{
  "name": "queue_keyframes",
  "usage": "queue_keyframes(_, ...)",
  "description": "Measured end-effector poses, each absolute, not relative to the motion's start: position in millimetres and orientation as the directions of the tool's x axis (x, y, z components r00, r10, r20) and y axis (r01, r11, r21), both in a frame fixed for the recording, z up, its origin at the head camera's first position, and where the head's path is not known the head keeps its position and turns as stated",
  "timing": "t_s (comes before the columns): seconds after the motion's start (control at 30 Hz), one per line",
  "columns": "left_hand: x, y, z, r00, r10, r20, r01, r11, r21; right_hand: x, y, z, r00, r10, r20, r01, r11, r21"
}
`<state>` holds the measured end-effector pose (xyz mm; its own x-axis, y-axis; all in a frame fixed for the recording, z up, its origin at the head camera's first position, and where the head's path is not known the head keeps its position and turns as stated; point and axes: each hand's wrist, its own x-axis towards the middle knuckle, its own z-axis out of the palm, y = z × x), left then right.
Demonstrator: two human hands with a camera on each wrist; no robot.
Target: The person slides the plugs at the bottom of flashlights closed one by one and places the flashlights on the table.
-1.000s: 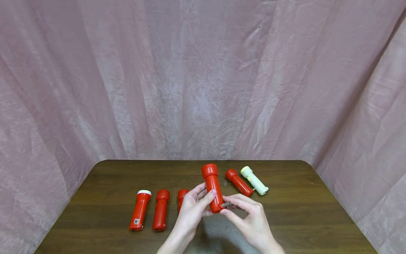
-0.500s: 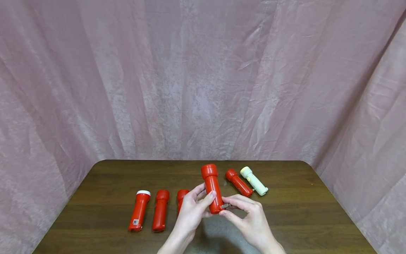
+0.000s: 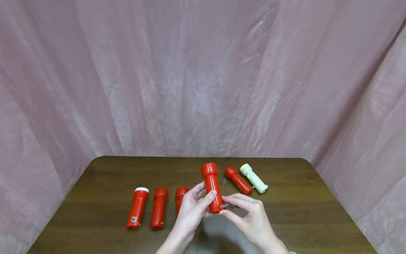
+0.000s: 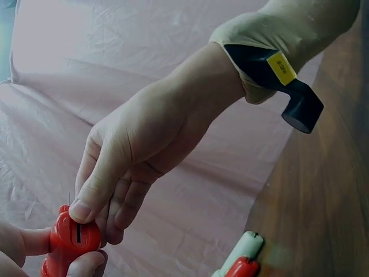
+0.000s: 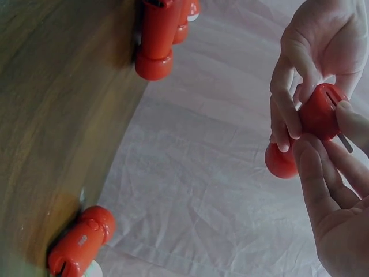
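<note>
Red plastic flashlight with a wide round head (image 3: 211, 183): was held up over the table between both hands, head end uppermost and slightly tilted.
Flat metal prong (image 3: 226, 205): stuck out sideways from its base, near a dark slot (image 4: 79, 232).
Left hand (image 3: 191, 210): was wrapped round the flashlight's body, thumb across the front.
Right hand (image 3: 250, 218): pinched the base end, thumb and fingertips close together beside the prong.
Left-side row: a red flashlight with a white rim (image 3: 137, 208), a plain red flashlight (image 3: 159, 208) and a red flashlight partly hidden by the left hand (image 3: 180, 197) lay apart.
Right-side pair: a smaller-looking red flashlight (image 3: 238, 180) lay just beside a pale green flashlight (image 3: 254, 179).
Brown wood-grain table (image 3: 301, 211): stood before a pink cloth curtain (image 3: 203, 77).
Since half a second earlier: table and resting flashlights had risen slightly in the head view; both grips looked unchanged; a sliver of pale sleeve (image 3: 291, 252) had appeared.
</note>
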<state>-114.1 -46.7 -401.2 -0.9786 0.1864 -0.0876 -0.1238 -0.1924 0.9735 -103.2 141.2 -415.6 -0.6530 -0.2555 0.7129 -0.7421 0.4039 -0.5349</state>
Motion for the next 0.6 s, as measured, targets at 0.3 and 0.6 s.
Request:
queue_keyframes(0.3,-114.2,-47.1,-398.4,-0.984,0.156,-0.084,-0.112,-0.182,0.977,-106.1,139.2,-413.7,-0.638,-0.270,0.721,-0.750,0.430,-0.502)
queue_keyframes(0.6,-115.0,-45.5,-399.6,-0.984,0.158,-0.083,-0.110,-0.175,0.978,-109.6,141.3,-417.8,-0.583,-0.280,0.763,-0.790,0.414,-0.452)
